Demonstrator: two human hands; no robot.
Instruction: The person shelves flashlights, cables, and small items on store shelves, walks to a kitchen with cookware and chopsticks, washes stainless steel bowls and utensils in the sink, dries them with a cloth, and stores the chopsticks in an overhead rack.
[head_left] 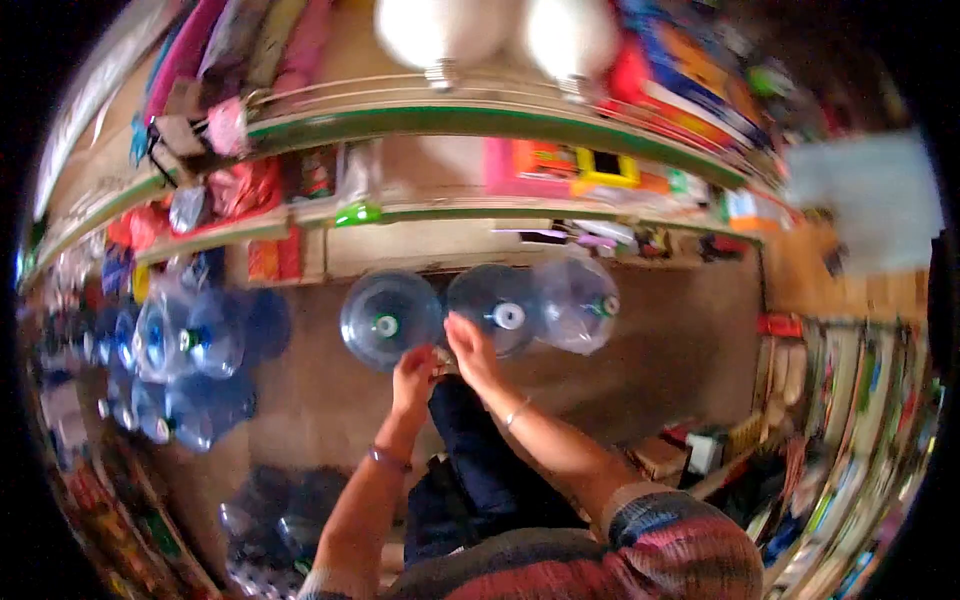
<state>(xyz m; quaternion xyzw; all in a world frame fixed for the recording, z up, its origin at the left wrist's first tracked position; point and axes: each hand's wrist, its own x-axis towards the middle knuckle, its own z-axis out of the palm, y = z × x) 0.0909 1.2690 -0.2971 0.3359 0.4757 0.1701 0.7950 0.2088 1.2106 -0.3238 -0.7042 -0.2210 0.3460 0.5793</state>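
Note:
Three large clear water bottles stand in a row on the brown floor, seen from above: a left bottle (372, 308) with a pale cap, a middle bottle (480, 290), and a right bottle (572, 330) that looks wrapped in clear plastic. My left hand (417, 375) is just below the left bottle, its fingers curled; whatever may be between them is too blurred to make out. Near the middle bottle's lower left side is my right hand (470, 347), with its fingers extended and nothing seen in it. Both hands are close together in front of my body.
Shelves (480, 125) with packets and two large white bulbs (440, 35) run across the top. More blue bottles (190, 320) are grouped at the left, with dark ones at the lower left. Stocked shelves (850, 430) and boxes line the right side.

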